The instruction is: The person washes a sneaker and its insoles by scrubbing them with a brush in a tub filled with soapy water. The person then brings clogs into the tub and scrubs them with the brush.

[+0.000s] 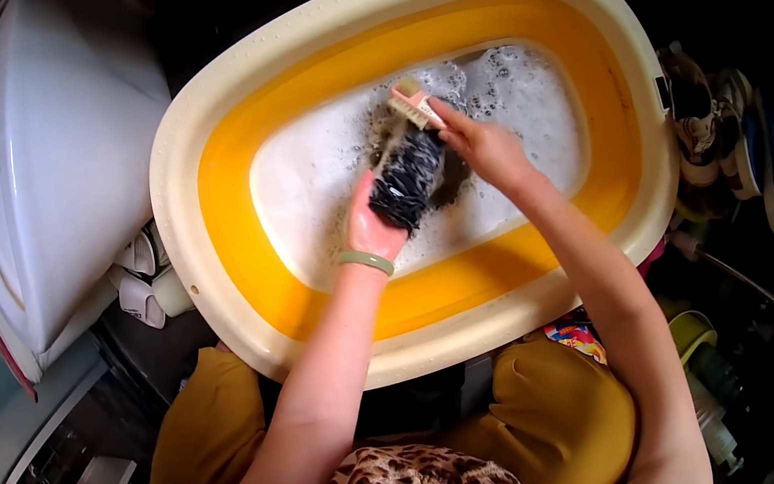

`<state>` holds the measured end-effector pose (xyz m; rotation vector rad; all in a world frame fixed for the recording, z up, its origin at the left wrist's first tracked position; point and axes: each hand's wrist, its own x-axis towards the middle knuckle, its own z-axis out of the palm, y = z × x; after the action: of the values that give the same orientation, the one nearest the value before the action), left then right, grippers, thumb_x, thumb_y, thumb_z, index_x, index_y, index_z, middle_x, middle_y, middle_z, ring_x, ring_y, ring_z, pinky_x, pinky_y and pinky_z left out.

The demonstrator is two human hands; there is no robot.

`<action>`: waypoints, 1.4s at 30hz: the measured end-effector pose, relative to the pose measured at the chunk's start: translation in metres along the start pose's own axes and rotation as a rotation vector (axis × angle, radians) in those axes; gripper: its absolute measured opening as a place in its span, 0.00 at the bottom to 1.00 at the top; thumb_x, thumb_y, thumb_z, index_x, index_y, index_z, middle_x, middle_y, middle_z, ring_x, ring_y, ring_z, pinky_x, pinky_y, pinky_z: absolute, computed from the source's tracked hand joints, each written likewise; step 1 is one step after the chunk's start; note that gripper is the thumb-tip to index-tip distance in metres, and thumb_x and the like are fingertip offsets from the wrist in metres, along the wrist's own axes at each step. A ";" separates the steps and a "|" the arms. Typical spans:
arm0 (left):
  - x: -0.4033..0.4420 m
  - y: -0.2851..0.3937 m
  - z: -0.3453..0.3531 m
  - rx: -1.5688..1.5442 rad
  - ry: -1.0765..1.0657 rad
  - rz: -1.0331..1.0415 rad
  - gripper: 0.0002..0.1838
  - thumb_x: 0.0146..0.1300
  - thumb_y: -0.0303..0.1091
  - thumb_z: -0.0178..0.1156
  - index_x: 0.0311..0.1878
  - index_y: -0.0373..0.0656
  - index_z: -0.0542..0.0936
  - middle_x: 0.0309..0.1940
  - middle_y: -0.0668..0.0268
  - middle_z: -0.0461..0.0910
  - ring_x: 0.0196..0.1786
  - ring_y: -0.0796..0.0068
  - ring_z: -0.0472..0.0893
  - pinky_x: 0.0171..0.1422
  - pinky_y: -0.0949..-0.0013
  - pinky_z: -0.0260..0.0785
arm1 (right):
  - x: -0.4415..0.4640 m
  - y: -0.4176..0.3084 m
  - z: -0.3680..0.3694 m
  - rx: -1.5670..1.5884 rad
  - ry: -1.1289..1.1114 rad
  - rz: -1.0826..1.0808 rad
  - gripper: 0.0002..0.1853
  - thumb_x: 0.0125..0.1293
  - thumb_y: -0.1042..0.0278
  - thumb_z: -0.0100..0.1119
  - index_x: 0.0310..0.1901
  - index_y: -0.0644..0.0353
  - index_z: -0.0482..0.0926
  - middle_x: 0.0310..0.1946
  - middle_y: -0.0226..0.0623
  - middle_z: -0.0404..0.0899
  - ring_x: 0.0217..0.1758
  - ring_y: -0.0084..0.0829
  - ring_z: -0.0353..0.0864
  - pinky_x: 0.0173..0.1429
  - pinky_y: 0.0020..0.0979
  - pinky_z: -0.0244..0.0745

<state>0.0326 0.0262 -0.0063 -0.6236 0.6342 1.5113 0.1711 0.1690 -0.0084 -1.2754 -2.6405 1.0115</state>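
Note:
A dark, wet, soapy item, possibly a shoe (pixel 406 181), is held over the suds inside a yellow and cream basin (pixel 240 174). My left hand (pixel 373 224) is wrapped round its lower left end, with a pale green bangle at the wrist. In my right hand (pixel 487 147) is a pink brush (pixel 414 103), its pale bristles facing down and left, at the upper end of the dark item. White foam (pixel 525 88) lies on the water around both hands. The far underside of the dark item is hidden.
Several shoes (pixel 737 131) stand right of the basin. A white fixture (pixel 64 151) rises at the left, with light slippers (pixel 140 291) beneath it. A hose (pixel 765 294) and a green container (pixel 691 333) are at the lower right. My knees flank the basin's near rim.

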 end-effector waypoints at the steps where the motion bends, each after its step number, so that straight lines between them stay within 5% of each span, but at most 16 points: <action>1: 0.000 -0.005 -0.003 0.009 0.073 0.000 0.24 0.67 0.46 0.45 0.59 0.39 0.70 0.58 0.55 0.72 0.58 0.58 0.73 0.66 0.56 0.61 | 0.004 0.008 -0.007 -0.103 0.006 -0.006 0.23 0.67 0.49 0.47 0.64 0.31 0.62 0.27 0.46 0.80 0.28 0.48 0.79 0.31 0.44 0.72; 2: -0.002 -0.009 -0.008 -0.005 0.030 -0.012 0.25 0.65 0.44 0.50 0.59 0.37 0.69 0.56 0.56 0.74 0.57 0.59 0.73 0.65 0.58 0.63 | 0.008 0.024 -0.005 -0.133 0.059 0.053 0.24 0.67 0.49 0.45 0.65 0.31 0.61 0.28 0.46 0.80 0.28 0.48 0.79 0.31 0.45 0.71; 7: -0.021 0.004 -0.009 -0.009 -0.045 0.207 0.23 0.65 0.42 0.45 0.58 0.38 0.70 0.56 0.56 0.73 0.59 0.59 0.72 0.66 0.57 0.61 | -0.011 0.076 -0.001 -0.109 0.061 0.367 0.28 0.69 0.53 0.42 0.69 0.38 0.51 0.28 0.48 0.80 0.29 0.48 0.79 0.32 0.45 0.70; 10: -0.023 0.024 -0.016 -0.014 -0.030 0.182 0.23 0.65 0.42 0.44 0.58 0.37 0.70 0.55 0.56 0.74 0.59 0.58 0.72 0.67 0.57 0.60 | -0.037 0.052 0.028 -0.107 -0.093 0.124 0.32 0.68 0.61 0.41 0.70 0.34 0.42 0.28 0.48 0.80 0.27 0.47 0.78 0.31 0.44 0.70; 13: -0.027 0.034 -0.013 -0.018 0.020 0.180 0.24 0.64 0.43 0.44 0.58 0.37 0.71 0.55 0.57 0.74 0.58 0.58 0.72 0.66 0.57 0.60 | -0.036 0.045 0.034 -0.318 -0.239 -0.164 0.36 0.62 0.68 0.47 0.70 0.31 0.46 0.26 0.43 0.79 0.24 0.46 0.78 0.28 0.43 0.70; 19: -0.018 0.030 -0.007 -0.066 0.080 0.266 0.25 0.61 0.46 0.50 0.55 0.37 0.72 0.53 0.57 0.75 0.56 0.57 0.74 0.64 0.55 0.62 | -0.028 0.056 0.016 -0.285 -0.116 0.076 0.33 0.65 0.66 0.44 0.69 0.29 0.48 0.26 0.43 0.79 0.24 0.45 0.78 0.27 0.42 0.72; 23: -0.017 0.028 -0.007 -0.095 0.074 0.256 0.28 0.59 0.49 0.52 0.55 0.37 0.72 0.52 0.57 0.76 0.54 0.59 0.75 0.62 0.58 0.64 | -0.055 0.060 0.063 -0.301 -0.226 -0.296 0.30 0.66 0.62 0.43 0.68 0.26 0.50 0.25 0.42 0.80 0.25 0.43 0.79 0.30 0.42 0.74; 25: -0.017 0.028 -0.005 -0.116 0.064 0.241 0.29 0.59 0.50 0.52 0.56 0.36 0.71 0.53 0.56 0.75 0.55 0.59 0.75 0.63 0.59 0.64 | -0.038 0.046 0.040 -0.335 -0.282 0.023 0.31 0.64 0.63 0.46 0.68 0.29 0.51 0.24 0.42 0.79 0.25 0.43 0.79 0.31 0.40 0.74; 27: -0.018 0.028 -0.004 -0.118 0.041 0.244 0.29 0.60 0.51 0.52 0.57 0.36 0.71 0.54 0.56 0.75 0.56 0.59 0.75 0.64 0.59 0.63 | -0.018 0.065 0.026 -0.028 -0.132 0.186 0.36 0.59 0.72 0.49 0.68 0.36 0.51 0.27 0.49 0.79 0.26 0.41 0.80 0.26 0.40 0.73; 30: -0.018 0.029 -0.005 -0.144 -0.017 0.233 0.29 0.61 0.50 0.52 0.58 0.35 0.70 0.54 0.55 0.74 0.56 0.59 0.74 0.66 0.59 0.62 | -0.002 0.075 0.004 0.715 -0.028 0.225 0.43 0.58 0.84 0.41 0.72 0.36 0.42 0.51 0.42 0.75 0.21 0.25 0.67 0.21 0.29 0.65; 32: -0.016 0.030 -0.008 -0.148 0.054 0.223 0.29 0.63 0.49 0.51 0.58 0.35 0.69 0.55 0.55 0.74 0.57 0.58 0.74 0.66 0.59 0.61 | 0.004 0.064 -0.001 0.971 0.094 0.420 0.42 0.59 0.87 0.36 0.72 0.38 0.41 0.68 0.40 0.59 0.18 0.17 0.57 0.18 0.21 0.59; 35: -0.012 0.033 -0.015 -0.161 0.039 0.137 0.29 0.63 0.49 0.52 0.59 0.35 0.68 0.55 0.55 0.73 0.57 0.58 0.74 0.66 0.59 0.62 | -0.020 0.018 -0.010 0.784 -0.082 0.239 0.38 0.61 0.85 0.37 0.72 0.39 0.46 0.65 0.41 0.62 0.19 0.16 0.60 0.18 0.20 0.61; 39: -0.018 0.017 -0.004 -0.081 0.089 0.131 0.31 0.61 0.55 0.54 0.57 0.38 0.69 0.51 0.57 0.76 0.53 0.61 0.76 0.65 0.58 0.63 | -0.086 -0.075 -0.024 1.023 -0.686 0.263 0.32 0.67 0.75 0.45 0.69 0.35 0.54 0.63 0.44 0.65 0.25 0.17 0.71 0.29 0.20 0.72; 42: -0.019 0.020 -0.005 -0.001 0.160 0.129 0.32 0.63 0.56 0.52 0.59 0.40 0.67 0.53 0.57 0.74 0.55 0.63 0.74 0.66 0.58 0.62 | -0.064 -0.039 0.031 0.628 -0.434 0.023 0.29 0.68 0.69 0.48 0.68 0.33 0.56 0.54 0.44 0.73 0.29 0.25 0.77 0.33 0.25 0.76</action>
<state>0.0137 0.0089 0.0045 -0.7207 0.8093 1.5915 0.1777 0.0893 0.0046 -1.0176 -2.2228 2.0973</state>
